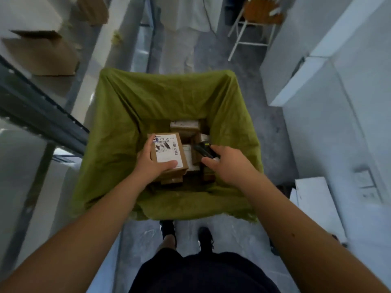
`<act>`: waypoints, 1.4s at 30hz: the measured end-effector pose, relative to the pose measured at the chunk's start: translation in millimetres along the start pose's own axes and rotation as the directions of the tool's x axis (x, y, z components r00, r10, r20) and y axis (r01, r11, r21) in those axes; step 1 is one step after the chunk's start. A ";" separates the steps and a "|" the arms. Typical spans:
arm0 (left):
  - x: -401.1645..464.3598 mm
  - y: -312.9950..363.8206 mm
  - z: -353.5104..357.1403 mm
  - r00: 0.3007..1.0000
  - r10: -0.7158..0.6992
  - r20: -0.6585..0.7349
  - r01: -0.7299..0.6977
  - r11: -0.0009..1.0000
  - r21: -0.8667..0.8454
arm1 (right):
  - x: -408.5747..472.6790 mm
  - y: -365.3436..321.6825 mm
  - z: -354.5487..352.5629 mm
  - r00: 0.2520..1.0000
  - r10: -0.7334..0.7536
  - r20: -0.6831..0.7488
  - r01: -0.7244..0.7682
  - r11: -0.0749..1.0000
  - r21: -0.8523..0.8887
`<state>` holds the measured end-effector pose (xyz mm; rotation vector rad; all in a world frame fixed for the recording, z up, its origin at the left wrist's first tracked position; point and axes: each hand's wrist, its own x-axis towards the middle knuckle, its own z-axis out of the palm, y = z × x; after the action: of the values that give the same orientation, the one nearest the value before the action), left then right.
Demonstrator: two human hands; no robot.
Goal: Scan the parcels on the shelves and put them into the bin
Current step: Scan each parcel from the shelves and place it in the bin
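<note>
Over the green-lined bin (pixel 118 115), the left hand (pixel 148 163) grips a labelled cardboard parcel (pixel 169 153) — fingers curled round its far edge, thumb pressed on the label. The right hand (pixel 227 163) holds a black barcode scanner (pixel 204 152) beside it, above other parcels (pixel 186 125) already in the bin.

My head camera is looking steeply down, close over the green-lined bin (pixel 118 123) by my feet

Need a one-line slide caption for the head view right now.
Left hand holds a labelled parcel over the green-lined bin; right hand grips the scanner.
</note>
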<state>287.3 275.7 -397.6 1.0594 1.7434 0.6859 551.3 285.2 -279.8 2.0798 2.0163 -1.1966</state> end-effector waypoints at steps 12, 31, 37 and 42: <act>124.3 -41.3 48.0 0.951 -0.191 0.245 0.205 0.978 -0.034 | 37.0 -5.0 27.2 0.950 0.313 -0.009 -0.311 0.945 0.101; 145.6 -32.1 91.4 0.961 -0.123 0.248 0.033 0.940 0.340 | 44.1 21.8 25.6 0.955 0.295 -0.026 -0.292 0.952 0.093; 117.4 -29.1 83.6 0.976 -0.056 0.210 -0.008 0.956 0.292 | 47.8 37.8 11.7 0.973 0.224 -0.048 -0.220 0.972 0.078; 56.1 -8.3 71.0 0.995 -0.031 0.098 -0.022 0.866 0.499 | 55.5 52.2 0.1 0.998 0.054 -0.026 -0.052 0.996 0.079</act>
<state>339.9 320.7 -456.5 1.4104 1.8790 0.1604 589.3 323.4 -333.6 2.1832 1.9428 -1.2644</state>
